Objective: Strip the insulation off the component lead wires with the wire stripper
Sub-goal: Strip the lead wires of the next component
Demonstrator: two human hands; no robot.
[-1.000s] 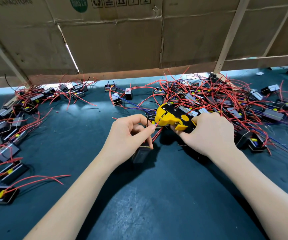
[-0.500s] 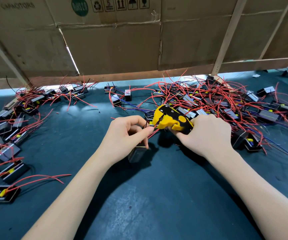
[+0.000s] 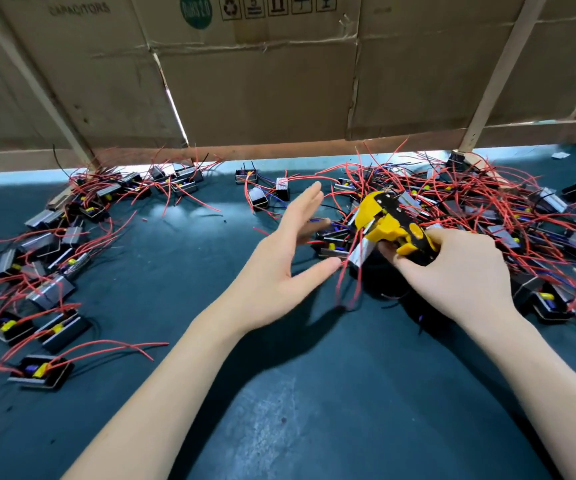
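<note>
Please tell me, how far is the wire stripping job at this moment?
Cannot tell what is done: wire ends are too small to see, though a separate group of components lies at the left. In hand: the right hand grips the wire stripper; the left hand is open, holding nothing, reaching toward the right pile. Left: that large tangled pile, apparently.

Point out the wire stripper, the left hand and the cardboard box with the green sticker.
wire stripper [image 3: 388,225], head view, on its yellow body.
left hand [image 3: 279,261], head view, on the open palm.
cardboard box [image 3: 262,91], head view, on its brown front wall.
</note>
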